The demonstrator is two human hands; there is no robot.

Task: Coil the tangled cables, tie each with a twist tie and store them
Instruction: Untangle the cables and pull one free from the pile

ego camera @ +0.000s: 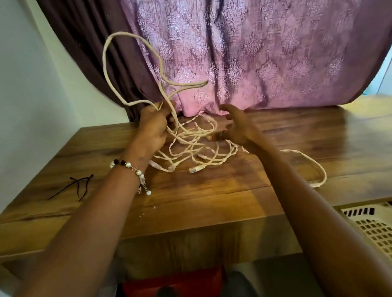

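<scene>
1. While the tangled cables [190, 139] lie heaped on the wooden table [219, 194] toward its far edge, the left hand [153, 126] grips several cream strands above the left side of the heap, fingers curled round them.
2. From that grip, a large loop [131, 65] rises over the table and stands in front of the purple curtain [263, 43].
3. The right hand [236, 124] hovers over the right side of the heap, fingers spread and loosely bent, holding nothing; a ring shows on one finger.
4. A plug end [197, 169] rests on the table at the near side of the heap; one strand trails right toward the table's right part.
5. Black twist ties [77, 187] lie on the table's left part, well apart from the heap.
6. A perforated basket [383, 237] stands below the table's right end.
7. No readable writing or brand marking shows on any item.
</scene>
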